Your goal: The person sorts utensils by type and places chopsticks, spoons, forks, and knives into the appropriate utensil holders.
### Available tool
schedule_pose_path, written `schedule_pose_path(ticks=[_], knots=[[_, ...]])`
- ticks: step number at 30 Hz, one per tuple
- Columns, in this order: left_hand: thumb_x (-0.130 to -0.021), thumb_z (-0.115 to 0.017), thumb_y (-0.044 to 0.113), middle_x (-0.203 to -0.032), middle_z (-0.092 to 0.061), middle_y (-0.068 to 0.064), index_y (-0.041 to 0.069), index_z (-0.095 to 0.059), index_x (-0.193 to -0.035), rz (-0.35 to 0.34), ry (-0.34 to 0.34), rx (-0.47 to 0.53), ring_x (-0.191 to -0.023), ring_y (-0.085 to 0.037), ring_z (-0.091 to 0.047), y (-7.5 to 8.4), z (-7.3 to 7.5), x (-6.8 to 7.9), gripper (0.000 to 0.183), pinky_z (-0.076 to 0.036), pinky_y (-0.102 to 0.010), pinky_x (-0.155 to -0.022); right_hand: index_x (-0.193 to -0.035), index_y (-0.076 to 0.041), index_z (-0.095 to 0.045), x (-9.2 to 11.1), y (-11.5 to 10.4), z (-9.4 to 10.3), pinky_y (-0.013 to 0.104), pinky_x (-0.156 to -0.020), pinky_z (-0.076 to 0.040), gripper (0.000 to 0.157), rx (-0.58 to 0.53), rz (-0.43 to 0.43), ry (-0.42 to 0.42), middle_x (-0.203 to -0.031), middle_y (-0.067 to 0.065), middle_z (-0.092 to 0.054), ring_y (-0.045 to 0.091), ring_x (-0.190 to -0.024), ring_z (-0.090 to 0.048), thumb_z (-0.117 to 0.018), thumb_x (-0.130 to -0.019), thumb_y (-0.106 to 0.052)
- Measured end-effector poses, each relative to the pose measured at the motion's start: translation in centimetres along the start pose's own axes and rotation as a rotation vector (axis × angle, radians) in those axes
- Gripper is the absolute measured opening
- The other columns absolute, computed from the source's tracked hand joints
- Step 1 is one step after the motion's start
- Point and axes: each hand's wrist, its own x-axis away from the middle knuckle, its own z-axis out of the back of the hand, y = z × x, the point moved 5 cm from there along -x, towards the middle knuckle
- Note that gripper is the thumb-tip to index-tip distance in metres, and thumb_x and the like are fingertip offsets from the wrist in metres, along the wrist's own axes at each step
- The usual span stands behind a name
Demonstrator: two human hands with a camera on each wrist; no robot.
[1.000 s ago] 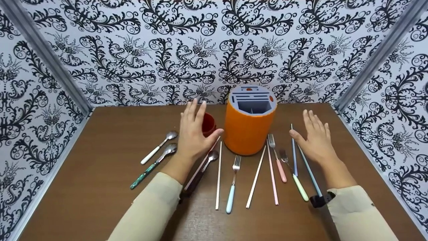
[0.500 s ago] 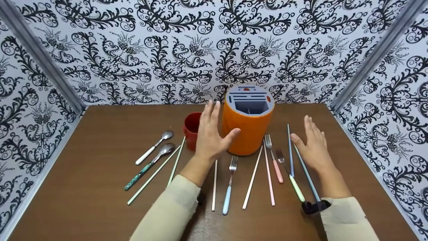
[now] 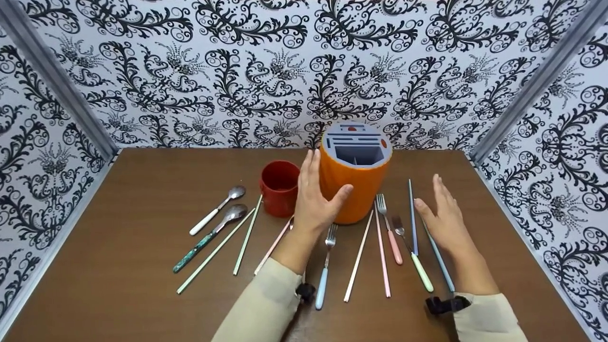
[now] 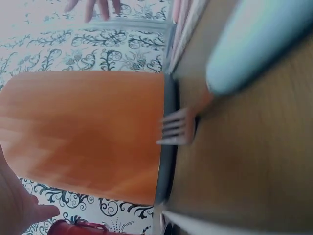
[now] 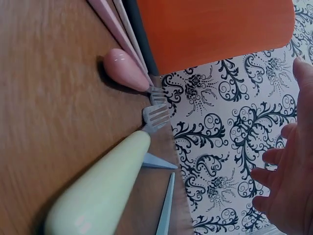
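My left hand hovers with straight fingers and thumb spread, between a red cup and an orange utensil holder with a grey slotted top. It holds nothing. Below it lies a fork with a light blue handle; in the left wrist view its blurred tines point at the holder's base. On the other side, my right hand is raised with fingers extended and nothing in it, over a blue chopstick. Nearby are a fork with a pale green handle and one with a pink handle.
A spoon with a white handle and one with a green patterned handle lie at the left. Green chopsticks and pink and white ones are spread across the brown table. Patterned walls enclose the back and sides.
My left hand has moved right, from in front of the red cup to beside the orange holder, uncovering the cup and green chopsticks. My right hand has shifted slightly down in the view.
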Motion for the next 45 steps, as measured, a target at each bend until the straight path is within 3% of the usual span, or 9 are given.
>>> schedule_pose_path(ticks=[6,12,21,31,34,37,41,45], knots=[[-0.088,-0.075,0.055,-0.172,-0.025,-0.010,0.017,-0.025,-0.166,0.002,-0.007,0.033,-0.157,-0.033,-0.029,0.0,-0.2,-0.1,0.099,-0.029,-0.058,-0.126,-0.168,-0.015,-0.001,0.4,0.1,0.0,0.074,-0.124,-0.006,0.084,-0.014,-0.020,-0.011,-0.174,0.021,-0.005,0.052,-0.158,-0.007,-0.050,-0.107,-0.047],[-0.088,-0.075,0.057,-0.172,-0.024,-0.009,0.023,-0.021,-0.167,0.049,-0.046,0.046,-0.157,-0.033,-0.029,-0.4,-0.4,0.2,0.101,-0.030,-0.059,-0.125,-0.168,-0.017,-0.001,0.4,0.4,-0.3,0.072,-0.124,-0.010,0.086,-0.014,-0.030,-0.035,-0.174,0.022,-0.006,0.050,-0.158,-0.007,-0.052,-0.106,-0.049],[-0.087,-0.077,0.058,-0.173,-0.023,-0.007,0.022,-0.017,-0.167,0.101,-0.084,0.039,-0.158,-0.029,-0.027,-1.4,-1.1,0.9,0.106,-0.027,-0.056,-0.127,-0.167,-0.019,0.007,0.4,1.3,-0.5,0.076,-0.121,-0.014,0.104,0.066,-0.103,-0.148,-0.172,0.028,-0.005,0.055,-0.156,-0.010,-0.058,-0.099,-0.062],[-0.086,-0.082,0.051,-0.171,-0.025,-0.010,0.018,-0.018,-0.167,0.172,-0.134,0.082,-0.156,-0.031,-0.031,-2.2,-1.9,0.9,0.108,-0.031,-0.053,-0.126,-0.167,-0.009,0.003,0.5,2.5,-0.3,0.074,-0.121,-0.018,0.110,0.122,-0.175,-0.213,-0.168,0.035,-0.010,0.058,-0.153,-0.016,-0.062,-0.096,-0.064],[-0.087,-0.082,0.047,-0.171,-0.025,-0.011,0.017,-0.018,-0.167,0.178,-0.143,0.091,-0.156,-0.032,-0.030,-2.3,-2.0,0.9,0.107,-0.030,-0.052,-0.127,-0.166,-0.003,-0.003,0.6,2.8,-0.2,0.073,-0.121,-0.019,0.105,0.128,-0.199,-0.225,-0.167,0.037,-0.013,0.059,-0.151,-0.019,-0.064,-0.098,-0.056],[-0.087,-0.082,0.045,-0.171,-0.025,-0.009,0.018,-0.017,-0.167,0.198,-0.152,0.100,-0.157,-0.029,-0.029,-2.5,-2.1,0.8,0.106,-0.028,-0.049,-0.128,-0.162,0.006,-0.018,0.6,3.0,-0.2,0.071,-0.120,-0.027,0.093,0.156,-0.197,-0.222,-0.160,0.040,-0.029,0.058,-0.145,-0.033,-0.066,-0.099,-0.044],[-0.087,-0.083,0.043,-0.171,-0.024,-0.008,0.019,-0.017,-0.167,0.222,-0.164,0.108,-0.157,-0.028,-0.029,-2.8,-2.1,0.9,0.106,-0.027,-0.047,-0.129,-0.149,0.014,-0.040,0.8,3.1,-0.2,0.069,-0.112,-0.039,0.076,0.207,-0.182,-0.220,-0.141,0.041,-0.050,0.058,-0.131,-0.049,-0.068,-0.097,-0.033],[-0.087,-0.082,0.044,-0.171,-0.024,-0.007,0.020,-0.017,-0.167,0.226,-0.171,0.109,-0.157,-0.027,-0.029,-2.8,-2.1,0.9,0.106,-0.028,-0.047,-0.128,-0.134,0.014,-0.053,1.1,3.5,-0.3,0.065,-0.101,-0.047,0.062,0.221,-0.213,-0.241,-0.122,0.034,-0.063,0.052,-0.114,-0.060,-0.070,-0.095,-0.031]])
